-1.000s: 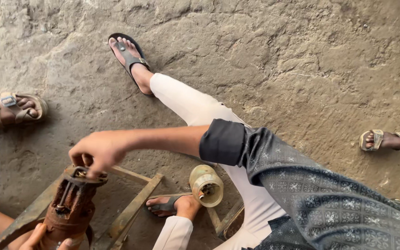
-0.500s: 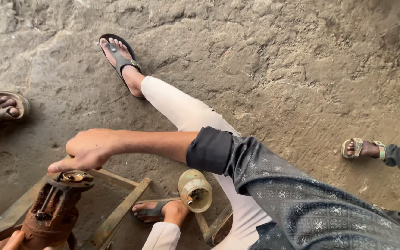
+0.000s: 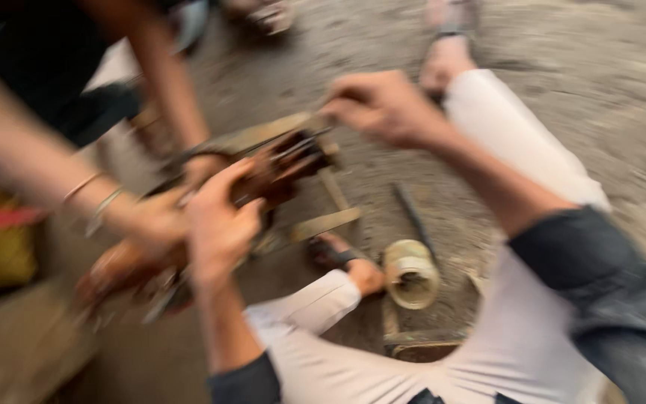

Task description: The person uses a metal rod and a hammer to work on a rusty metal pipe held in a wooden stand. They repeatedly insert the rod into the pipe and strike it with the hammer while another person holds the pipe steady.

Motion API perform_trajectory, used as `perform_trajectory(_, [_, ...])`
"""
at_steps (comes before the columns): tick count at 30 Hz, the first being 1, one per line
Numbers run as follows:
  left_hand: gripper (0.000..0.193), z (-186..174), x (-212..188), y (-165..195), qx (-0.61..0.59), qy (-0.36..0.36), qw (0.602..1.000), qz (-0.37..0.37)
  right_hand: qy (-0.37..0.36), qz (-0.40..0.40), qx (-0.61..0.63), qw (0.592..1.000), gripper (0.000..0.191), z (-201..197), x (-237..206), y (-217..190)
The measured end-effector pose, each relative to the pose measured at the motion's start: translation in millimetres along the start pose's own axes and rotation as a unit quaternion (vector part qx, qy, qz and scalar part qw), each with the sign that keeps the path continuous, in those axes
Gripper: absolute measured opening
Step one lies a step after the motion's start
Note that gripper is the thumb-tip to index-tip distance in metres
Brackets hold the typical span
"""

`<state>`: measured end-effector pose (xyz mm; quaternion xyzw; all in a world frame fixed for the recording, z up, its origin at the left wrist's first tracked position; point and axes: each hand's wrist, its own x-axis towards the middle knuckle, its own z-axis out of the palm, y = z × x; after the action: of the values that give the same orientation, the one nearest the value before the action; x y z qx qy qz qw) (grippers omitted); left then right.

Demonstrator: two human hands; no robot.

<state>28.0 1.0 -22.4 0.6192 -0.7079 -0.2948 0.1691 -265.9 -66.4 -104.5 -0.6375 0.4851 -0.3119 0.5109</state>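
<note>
Rough concrete floor [image 3: 607, 112], blurred | rusty machine part [image 3: 278, 168] on wooden frame [image 3: 327, 223] | left hand [image 3: 218, 224] gripping the part's side | right hand [image 3: 383, 108] closed at its top | another person's hand [image 3: 151, 224] also on it

Open concrete floor [image 3: 600, 97] at right; left side crowded by another person's arms [image 3: 54, 179] around the rusty machine [image 3: 278, 168]

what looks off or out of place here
Mostly the picture itself: it is heavily motion-blurred. The left hand and right hand grip a rusty brown metal part, tilted on a wooden frame. No damage can be made out.
</note>
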Motion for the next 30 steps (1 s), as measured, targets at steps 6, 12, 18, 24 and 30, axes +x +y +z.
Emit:
perform_trajectory(6, [0.054, -6.3, -2.0, -1.0, 0.009, 0.043, 0.999, 0.002, -0.09, 0.18, 0.078, 0.976, 0.052, 13.6, 20.2, 21.4])
perform_trajectory(12, [0.053, -8.2, 0.0, -0.7, 0.0, 0.037, 0.999, -0.019, -0.106, 0.055, 0.076, 0.99, 0.029, 12.2, 9.6, 28.8])
perform_trajectory(18, [0.053, -9.7, -1.6, 1.6, 0.009, 0.038, 0.999, -0.038, 0.011, 0.016, -0.158, 0.987, 0.017, 24.7, 10.7, 26.0])
perform_trajectory(24, [0.054, -9.8, -1.6, 1.5, 0.004, 0.032, 0.999, -0.025, -0.046, 0.155, 0.162, 0.973, 0.021, 27.3, 21.4, 36.4])
perform_trajectory(30, [0.052, -10.0, -2.7, -3.0, 0.006, 0.035, 0.999, -0.028, -0.059, 0.035, 0.239, 0.969, 0.02, 18.7, 14.7, 36.9])
